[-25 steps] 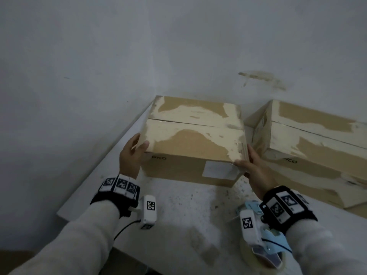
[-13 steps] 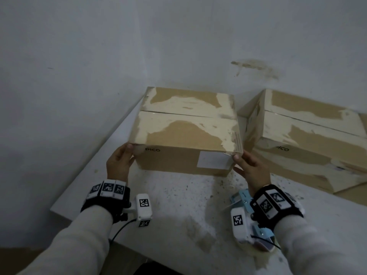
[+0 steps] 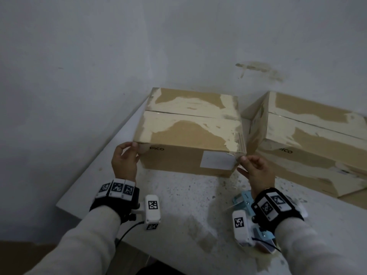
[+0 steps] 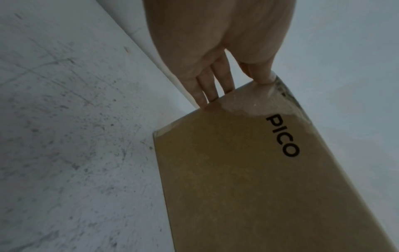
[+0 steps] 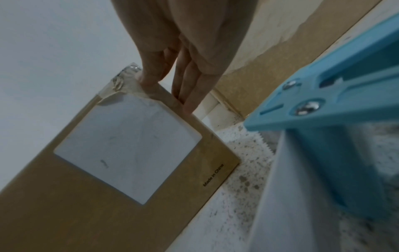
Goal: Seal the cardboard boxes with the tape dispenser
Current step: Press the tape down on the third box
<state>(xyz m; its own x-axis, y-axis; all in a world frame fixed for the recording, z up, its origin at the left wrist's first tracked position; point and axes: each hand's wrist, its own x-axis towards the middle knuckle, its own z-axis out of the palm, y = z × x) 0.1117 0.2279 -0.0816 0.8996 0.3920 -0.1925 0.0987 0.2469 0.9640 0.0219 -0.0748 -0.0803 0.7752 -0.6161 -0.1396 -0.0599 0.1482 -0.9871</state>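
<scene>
white speckled table [image 3: 190, 211] sits in a corner of grey walls, w/ two cardboard boxes on it. the near box [image 3: 190, 135], flaps closed w/ a seam across the top, "pico" print and a white label [image 3: 217, 160] on its front, stands mid-table; a second box [image 3: 309, 139] lies just to its right, angled, close beside it. left hand [image 3: 124, 162] is at the near box's front left top corner, fingers [image 4: 212, 85] straight along the side edge, thumb on the front near the top. right hand [image 3: 256, 169] is at the front right top corner, thumb on the taped corner, fingers [image 5: 190, 92] straight down the side edge. blue tape dispenser [image 3: 256, 221] lies on the table under the right wrist, in neither hand
</scene>
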